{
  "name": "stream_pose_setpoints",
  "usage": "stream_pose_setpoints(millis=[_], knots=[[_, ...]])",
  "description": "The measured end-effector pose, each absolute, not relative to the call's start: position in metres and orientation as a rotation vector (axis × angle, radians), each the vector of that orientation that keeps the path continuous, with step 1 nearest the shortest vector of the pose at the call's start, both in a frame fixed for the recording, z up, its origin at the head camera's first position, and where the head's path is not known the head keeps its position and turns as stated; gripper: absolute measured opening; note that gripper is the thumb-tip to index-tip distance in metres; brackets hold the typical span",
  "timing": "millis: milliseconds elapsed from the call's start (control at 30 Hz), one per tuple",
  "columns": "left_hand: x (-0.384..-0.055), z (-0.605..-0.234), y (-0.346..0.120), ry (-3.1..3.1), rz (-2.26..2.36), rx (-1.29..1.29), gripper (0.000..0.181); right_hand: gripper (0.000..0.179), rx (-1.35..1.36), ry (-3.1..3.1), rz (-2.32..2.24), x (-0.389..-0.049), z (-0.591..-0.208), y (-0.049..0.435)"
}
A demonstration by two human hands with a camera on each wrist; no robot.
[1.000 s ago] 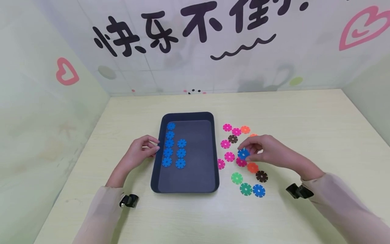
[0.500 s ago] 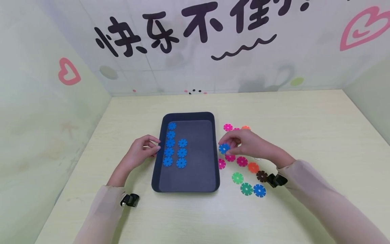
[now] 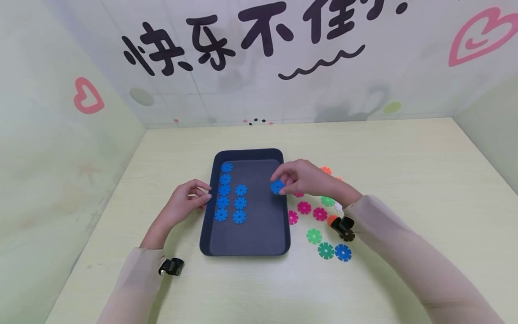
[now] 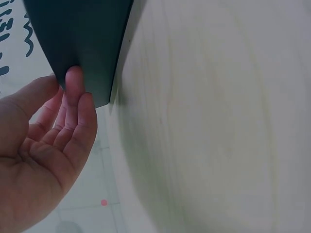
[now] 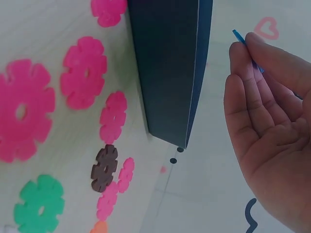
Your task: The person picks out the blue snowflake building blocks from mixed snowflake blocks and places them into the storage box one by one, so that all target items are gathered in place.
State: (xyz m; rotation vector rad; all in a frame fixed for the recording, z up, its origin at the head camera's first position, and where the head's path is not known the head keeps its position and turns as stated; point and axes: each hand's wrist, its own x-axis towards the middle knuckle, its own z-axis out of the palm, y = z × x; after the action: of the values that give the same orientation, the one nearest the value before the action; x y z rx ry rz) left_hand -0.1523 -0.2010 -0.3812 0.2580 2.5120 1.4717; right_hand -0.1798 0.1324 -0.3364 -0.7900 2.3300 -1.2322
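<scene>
My right hand (image 3: 305, 177) pinches a blue slotted plastic disc (image 3: 277, 187) between thumb and fingers, above the right side of a dark tray (image 3: 251, 249). In the right wrist view the disc (image 5: 238, 36) shows edge-on at the fingertips of that hand (image 5: 272, 116). Inside the tray, blue discs (image 3: 224, 190) form a column along the left, with a shorter column of 3 blue discs (image 3: 240, 203) beside it. My left hand (image 3: 188, 202) holds the tray's left rim; in the left wrist view its thumb and fingers meet the tray wall (image 4: 87, 43).
Right of the tray lie loose discs: several pink (image 3: 304, 208), orange (image 3: 326, 170), light green (image 3: 314, 236), dark green (image 3: 326, 250), brown (image 5: 104, 168) and one blue disc (image 3: 343, 253). My right forearm covers some. A printed wall (image 3: 243, 99) stands behind the table (image 3: 182, 297).
My right hand has carried the blue disc leftward and away from me, from above the loose discs to over the tray's right side. The left hand stays at the tray rim.
</scene>
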Motion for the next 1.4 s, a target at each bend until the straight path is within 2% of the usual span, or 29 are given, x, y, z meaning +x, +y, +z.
stream_pose_setpoints(millis=[1400], knots=[[-0.15,-0.378,-0.199,2.516,1.46,0.25,0.022,0.025,-0.82,2.252,-1.268,-0.242,-0.338,0.053]])
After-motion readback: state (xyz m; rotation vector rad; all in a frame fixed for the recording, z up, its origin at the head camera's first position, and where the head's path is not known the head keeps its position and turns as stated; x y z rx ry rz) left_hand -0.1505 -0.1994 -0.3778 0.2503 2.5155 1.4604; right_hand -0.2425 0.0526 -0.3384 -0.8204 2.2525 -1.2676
